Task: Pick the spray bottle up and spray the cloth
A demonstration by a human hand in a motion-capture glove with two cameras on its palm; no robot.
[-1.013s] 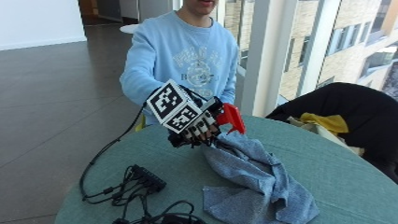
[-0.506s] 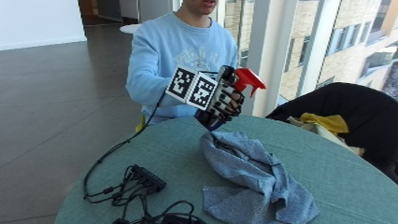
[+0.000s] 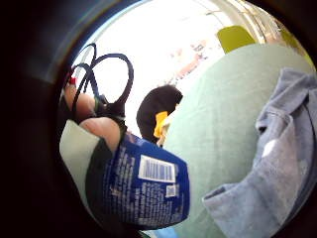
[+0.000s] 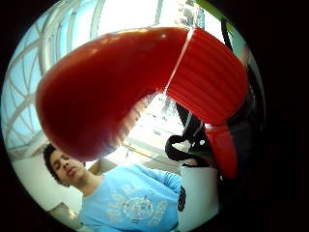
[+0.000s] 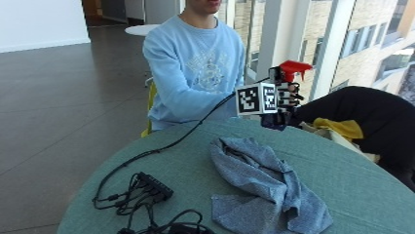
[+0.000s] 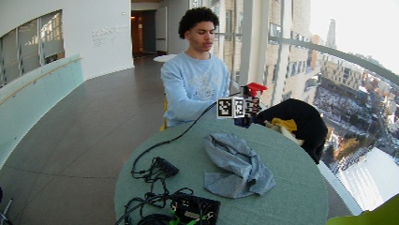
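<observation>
Red-capped spray bottle (image 5: 283,90) within curled fingers (image 5: 290,96)

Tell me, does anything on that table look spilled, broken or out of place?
Nothing looks spilled or broken. The cloth lies crumpled in a heap on the green table rather than spread flat, and the right hand holds the spray bottle up in the air beyond it. A tangle of black cables sits near the table's edge.
</observation>
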